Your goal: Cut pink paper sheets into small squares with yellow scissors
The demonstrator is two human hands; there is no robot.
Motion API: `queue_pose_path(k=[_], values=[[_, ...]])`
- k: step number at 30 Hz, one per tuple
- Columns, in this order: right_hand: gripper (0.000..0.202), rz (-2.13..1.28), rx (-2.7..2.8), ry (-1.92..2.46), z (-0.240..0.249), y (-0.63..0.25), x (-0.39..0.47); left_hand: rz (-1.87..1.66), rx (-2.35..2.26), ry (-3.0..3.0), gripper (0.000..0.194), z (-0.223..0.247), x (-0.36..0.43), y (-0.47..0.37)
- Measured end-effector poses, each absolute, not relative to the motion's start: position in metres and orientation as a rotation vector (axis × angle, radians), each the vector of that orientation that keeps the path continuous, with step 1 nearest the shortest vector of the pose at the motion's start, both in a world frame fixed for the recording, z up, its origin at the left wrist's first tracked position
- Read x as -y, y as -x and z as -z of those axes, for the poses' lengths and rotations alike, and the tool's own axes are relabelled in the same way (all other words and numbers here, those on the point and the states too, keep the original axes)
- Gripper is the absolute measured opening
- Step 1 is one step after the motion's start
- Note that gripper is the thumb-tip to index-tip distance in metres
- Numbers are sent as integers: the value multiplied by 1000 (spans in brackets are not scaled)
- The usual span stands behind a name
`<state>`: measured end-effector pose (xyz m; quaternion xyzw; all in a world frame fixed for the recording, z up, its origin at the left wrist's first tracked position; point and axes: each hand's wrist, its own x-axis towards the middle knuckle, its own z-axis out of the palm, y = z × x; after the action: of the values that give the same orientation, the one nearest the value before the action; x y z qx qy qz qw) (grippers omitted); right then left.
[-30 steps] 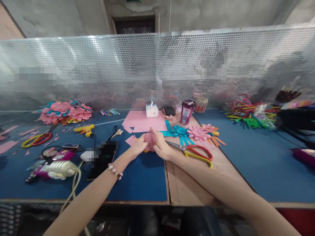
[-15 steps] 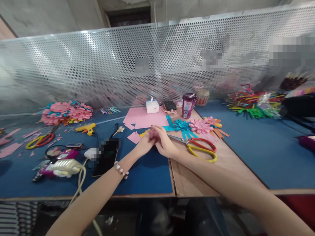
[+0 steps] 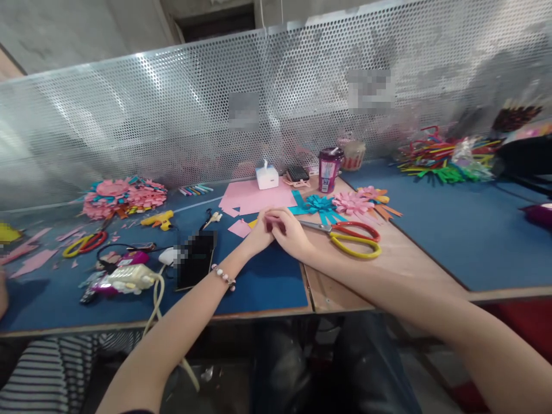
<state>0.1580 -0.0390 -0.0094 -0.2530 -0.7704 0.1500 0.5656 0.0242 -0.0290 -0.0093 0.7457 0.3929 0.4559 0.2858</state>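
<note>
My left hand (image 3: 259,234) and my right hand (image 3: 291,233) are together over the table, fingers closed and pressed against each other. Anything between them is hidden. Just behind my left hand lie a small pink paper piece (image 3: 240,228) and a bit of yellow paper. Beside my right hand rest large scissors (image 3: 356,238) with red and yellow handles, their blades pointing toward my fingers. Beyond the hands are pink paper sheets (image 3: 254,198), a blue paper flower (image 3: 321,206) and a pink paper flower (image 3: 351,202). A dark phone (image 3: 196,261) lies left of my left wrist.
Leftward are a power strip (image 3: 127,279) with cables, a yellow glue gun (image 3: 159,219), more scissors (image 3: 84,244) and a pink flower heap (image 3: 123,197). A purple cup (image 3: 330,171) stands near the perforated metal screen (image 3: 194,115). A person's striped clothing (image 3: 47,371) shows lower left.
The view has tilted and shifted, so the table sits a little differently. My hands stay together, their fingers now folded closer. Part of a person's hand appears at the left edge.
</note>
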Motion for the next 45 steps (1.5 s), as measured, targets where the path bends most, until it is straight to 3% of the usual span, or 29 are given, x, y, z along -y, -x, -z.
queue_pose_path(k=[11, 29, 38, 41, 45], values=[[36, -284, 1927, 591, 15, -159, 33, -1156, -1021, -2087, 83, 11, 34, -24], [46, -140, 2019, 554, 11, -163, 33, -1207, -1011, -2089, 79, 16, 27, -22], [30, -102, 2071, 605, 12, -176, 25, -1101, -976, -2060, 87, 22, 26, -18], [28, -110, 2091, 588, 12, -177, 26, -1102, -967, -2065, 83, 23, 23, -18], [28, -153, 2107, 556, 9, -176, 30, -1078, -984, -2102, 53, 19, 20, -15]])
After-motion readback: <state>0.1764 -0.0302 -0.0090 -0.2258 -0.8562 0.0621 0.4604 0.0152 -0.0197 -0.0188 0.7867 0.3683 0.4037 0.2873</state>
